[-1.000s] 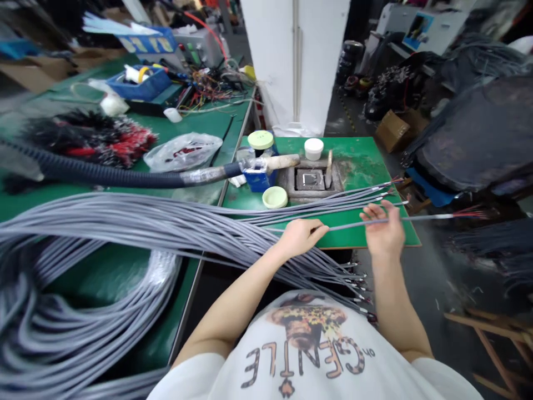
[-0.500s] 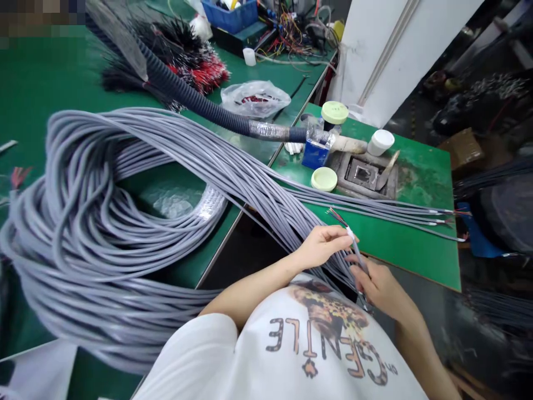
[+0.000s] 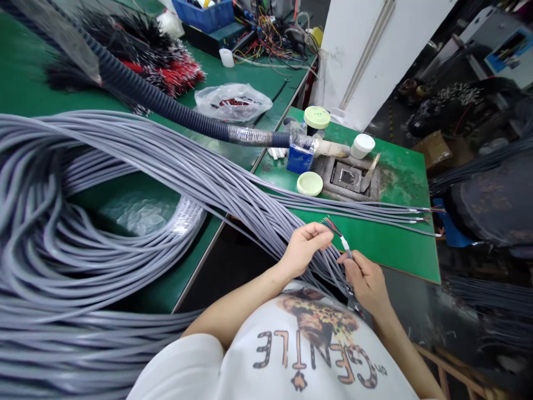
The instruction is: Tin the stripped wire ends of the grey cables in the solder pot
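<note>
A grey multi-core cable (image 3: pixel 348 253) has a white sleeve (image 3: pixel 345 243) near its end, and thin coloured wires (image 3: pixel 333 226) fan out past it. Just below the sleeve, my right hand (image 3: pixel 368 280) grips the cable between thumb and fingers. My left hand (image 3: pixel 308 247) is closed in a pinch beside the bare wires, thumb against forefinger; what lies between its fingertips is hidden. Under both hands runs a thick bundle of grey cables (image 3: pixel 266 216), reaching from the large coil on the left towards my shirt.
Several cable ends (image 3: pixel 400 211) lie across the green board (image 3: pixel 400 250). Behind them are a solder pot (image 3: pixel 350 176), a light-green lid (image 3: pixel 310 184), a white tub (image 3: pixel 362 146) and a blue box (image 3: pixel 300 158). A ribbed hose (image 3: pixel 175 108) crosses above the coil.
My left hand has moved off the white sleeve to beside the bare wires. My right hand now holds the cable closer to the sleeve. The whole view has shifted, with the scene sliding left.
</note>
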{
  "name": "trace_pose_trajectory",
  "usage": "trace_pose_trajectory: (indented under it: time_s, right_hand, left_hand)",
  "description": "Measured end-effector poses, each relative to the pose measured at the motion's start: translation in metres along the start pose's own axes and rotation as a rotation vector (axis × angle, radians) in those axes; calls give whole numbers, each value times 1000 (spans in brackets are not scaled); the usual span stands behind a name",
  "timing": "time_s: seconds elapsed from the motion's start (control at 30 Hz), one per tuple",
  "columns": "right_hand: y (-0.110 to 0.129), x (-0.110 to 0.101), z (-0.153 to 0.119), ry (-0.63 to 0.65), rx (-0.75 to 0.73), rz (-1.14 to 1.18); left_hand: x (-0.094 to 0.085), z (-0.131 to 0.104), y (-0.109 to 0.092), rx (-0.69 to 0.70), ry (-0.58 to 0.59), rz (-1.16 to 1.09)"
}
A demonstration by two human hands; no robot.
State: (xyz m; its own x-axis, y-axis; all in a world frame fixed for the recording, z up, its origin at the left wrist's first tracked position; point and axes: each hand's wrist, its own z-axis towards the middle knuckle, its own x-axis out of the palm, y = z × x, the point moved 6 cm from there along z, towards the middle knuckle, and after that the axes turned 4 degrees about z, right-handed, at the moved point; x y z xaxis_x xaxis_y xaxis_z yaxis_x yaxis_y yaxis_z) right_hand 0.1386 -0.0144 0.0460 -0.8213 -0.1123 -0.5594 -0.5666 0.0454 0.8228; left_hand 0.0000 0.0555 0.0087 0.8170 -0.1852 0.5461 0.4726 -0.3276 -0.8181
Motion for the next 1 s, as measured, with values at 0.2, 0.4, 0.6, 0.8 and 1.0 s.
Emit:
trace_pose_trajectory:
  time_s: [0.2, 0.4, 0.6, 0.8, 1.0]
  right_hand:
    - [-4, 12, 0, 96, 52, 274]
    - [6, 37, 13, 289, 85, 824]
    - [12, 43, 27, 105, 6, 560]
    - [21, 43, 31, 83, -48, 329]
    - [27, 39, 32, 36, -115, 191]
  left_hand:
    - [-3, 2, -4, -13, -40, 6]
    - [-4, 0, -9, 72, -44, 1]
    - [-20, -8, -20, 353, -223, 57]
    - [-24, -1, -23, 272, -200, 89]
    - [-23, 6, -21, 100, -129, 49]
